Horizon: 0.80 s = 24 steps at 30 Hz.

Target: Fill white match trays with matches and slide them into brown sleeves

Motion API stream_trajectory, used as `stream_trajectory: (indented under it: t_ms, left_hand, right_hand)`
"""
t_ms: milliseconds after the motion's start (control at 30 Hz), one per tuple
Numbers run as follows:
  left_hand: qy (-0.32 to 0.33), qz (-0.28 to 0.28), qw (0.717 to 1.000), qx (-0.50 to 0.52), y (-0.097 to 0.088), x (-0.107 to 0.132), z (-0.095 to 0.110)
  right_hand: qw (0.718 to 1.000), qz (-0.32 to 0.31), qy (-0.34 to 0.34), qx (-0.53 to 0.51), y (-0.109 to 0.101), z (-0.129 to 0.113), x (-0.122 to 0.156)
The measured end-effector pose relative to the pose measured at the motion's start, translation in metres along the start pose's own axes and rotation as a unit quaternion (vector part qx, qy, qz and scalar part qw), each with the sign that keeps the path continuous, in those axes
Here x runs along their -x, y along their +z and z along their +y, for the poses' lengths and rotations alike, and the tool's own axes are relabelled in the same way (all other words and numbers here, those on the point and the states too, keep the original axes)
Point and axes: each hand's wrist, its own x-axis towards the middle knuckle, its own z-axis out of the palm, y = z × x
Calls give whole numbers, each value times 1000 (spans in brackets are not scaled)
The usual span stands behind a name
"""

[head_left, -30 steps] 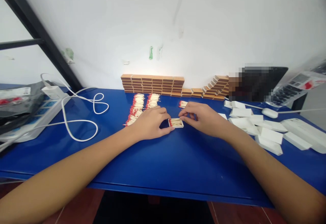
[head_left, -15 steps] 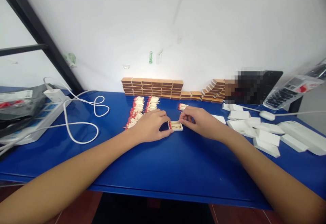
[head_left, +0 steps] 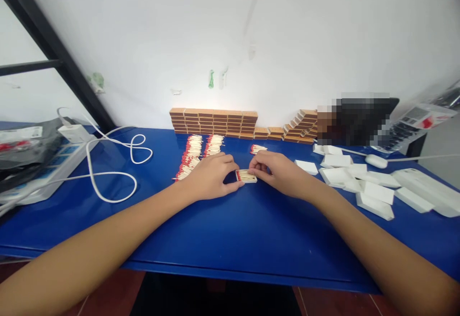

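A small white matchbox tray (head_left: 250,180) filled with red-headed matches (head_left: 246,174) lies on the blue table in front of me. My left hand (head_left: 215,174) grips its left end between thumb and forefinger. At the other end, my right hand (head_left: 271,168) has its thumb and fingers pinched together over the matches; whatever is between the fingertips is hidden. Just behind my right hand sits a small bunch of matches (head_left: 258,149). Long rows of matches (head_left: 193,150) lie behind and left of my left hand, partly covered by it.
Brown matchboxes (head_left: 213,123) are stacked along the wall, with a slanting stack (head_left: 302,126) further right. White empty-looking trays (head_left: 338,177) are heaped at right beside a plastic bottle (head_left: 402,131). White cables (head_left: 111,174) and a power strip (head_left: 68,160) occupy the left.
My right fingertips have shifted slightly left over the matches in the tray. My left hand keeps its grip on the tray. The whole view has moved a little.
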Motion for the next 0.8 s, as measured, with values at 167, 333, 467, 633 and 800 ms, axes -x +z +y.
stream_trajectory:
  t_ms: [167,333,467,633,800]
  left_hand:
    - [-2,-4,1000,-9,1,-1,0]
    - [0,-4,1000,-10,0,0,0]
    - [-1,-8,1000,-11,0,0,0]
    - [5,-6,1000,-13,0,-1,0]
    - [3,-7,1000,-11,0,-1,0]
  right_hand:
    - [1000,15,-10,17,-7,-4,2]
    - [1000,0,13,28,-9,-6,3]
    - [1000,4,7,20,-7,-5,2]
    - [1000,2,0,14,-5,-6,1]
    - [1000,14,-4,10,-7,-6,1]
